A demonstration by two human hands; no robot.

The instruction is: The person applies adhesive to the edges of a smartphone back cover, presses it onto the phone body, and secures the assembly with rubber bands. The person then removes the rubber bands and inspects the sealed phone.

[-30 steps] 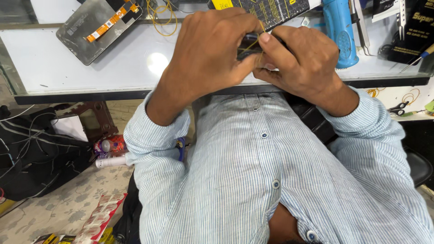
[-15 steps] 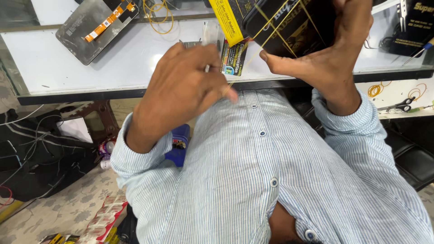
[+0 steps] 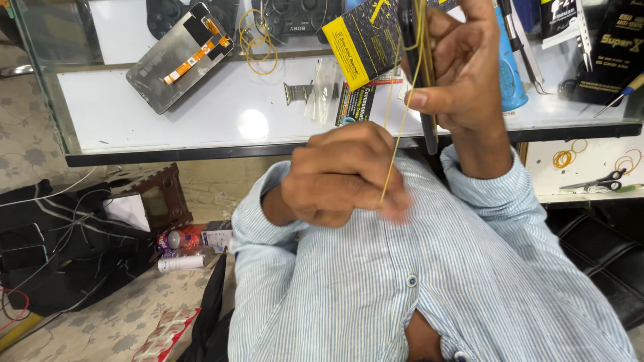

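Head view: rubber band (image 3: 396, 134) between hands

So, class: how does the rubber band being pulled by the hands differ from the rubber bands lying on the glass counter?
The pulled rubber band is stretched straight and taut between the left hand and the phone in the right hand; the counter rubber bands lie slack, in round loops, untouched. Both are thin and yellow.

Phone (image 3: 417, 40) top cut off; left fingers (image 3: 396, 208) blurred

A phone repair shop: glass counter (image 3: 201, 144), loose phone screen (image 3: 176, 59), scissors (image 3: 594, 182).
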